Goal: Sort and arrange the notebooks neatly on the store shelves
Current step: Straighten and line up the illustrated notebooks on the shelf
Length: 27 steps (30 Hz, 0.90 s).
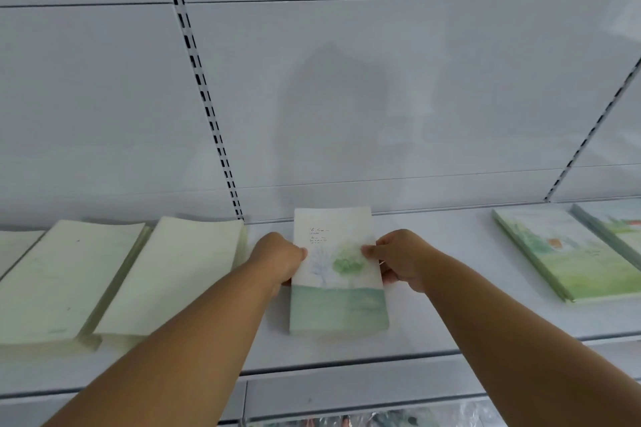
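White shelf [433, 288] against a pale back panel: the left hand [277, 262] and right hand [399, 258] pinch the side edges of a tree-cover notebook [338, 291] lying between them, long axis front to back. Pale green notebooks [145, 274] lie close left; landscape-cover notebooks [562, 253] sit well apart right.

Bare shelf [440, 270] lies open at 3 o'clock of the held notebook [338, 288], as far as the green landscape notebooks [562, 253]. At 9 o'clock only a narrow strip remains, filled by the left hand [277, 260], before the pale stacks [173, 274]. At 12 o'clock the back panel [347, 97] blocks passage; 6 o'clock is the shelf's front edge.
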Tool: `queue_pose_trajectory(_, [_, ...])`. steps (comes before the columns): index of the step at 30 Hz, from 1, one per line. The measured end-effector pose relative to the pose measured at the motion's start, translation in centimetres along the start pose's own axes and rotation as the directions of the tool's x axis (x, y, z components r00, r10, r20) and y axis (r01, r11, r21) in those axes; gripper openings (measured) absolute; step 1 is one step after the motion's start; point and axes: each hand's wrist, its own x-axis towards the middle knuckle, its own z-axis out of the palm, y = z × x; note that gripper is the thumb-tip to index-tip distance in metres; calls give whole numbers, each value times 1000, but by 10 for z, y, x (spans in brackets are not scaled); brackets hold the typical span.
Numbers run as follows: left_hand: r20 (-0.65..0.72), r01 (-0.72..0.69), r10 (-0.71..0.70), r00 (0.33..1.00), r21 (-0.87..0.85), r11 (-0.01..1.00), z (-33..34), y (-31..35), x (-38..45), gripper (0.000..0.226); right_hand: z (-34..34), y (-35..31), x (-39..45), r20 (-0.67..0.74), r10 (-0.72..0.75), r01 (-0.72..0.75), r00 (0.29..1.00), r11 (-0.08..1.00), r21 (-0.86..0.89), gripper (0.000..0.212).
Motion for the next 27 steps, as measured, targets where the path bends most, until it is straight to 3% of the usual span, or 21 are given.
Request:
queue_pose_trajectory(4, [-47, 70, -66, 997, 98, 993, 8, 5, 7, 18, 9, -6, 8, -59, 94, -99, 994, 992, -82, 27])
queue_pose_trajectory(8, [-84, 107, -90, 992, 225, 969, 17, 8, 9, 18, 17, -10, 17, -156, 54, -91, 986, 966, -241, 18])
queue_pose_trajectory(14, [-121, 76, -31, 992, 388, 919, 17, 10, 6, 9, 22, -12, 14, -177, 29, -100, 984, 908, -407, 34])
queue_pose_trajectory(17, [-98, 13, 38, 994, 477, 879, 13, 9, -9, 14, 20, -5, 2, -145, -11, -57, 989, 887, -459, 42])
queue_pose_trajectory(20, [19, -132, 143, 989, 531, 837, 7, -12, -37, 33, 21, 15, -33, -120, -128, 51, 985, 862, -504, 40])
queue_pose_trajectory(23, [128, -231, 192, 973, 569, 789, 7, -40, -59, 61, 25, 33, -66, -60, -215, 153, 975, 839, -522, 68])
queue_pose_trajectory(27, [122, -291, 271, 955, 577, 764, 9, -52, -70, 60, 28, 34, -71, -44, -241, 180, 969, 823, -539, 73])
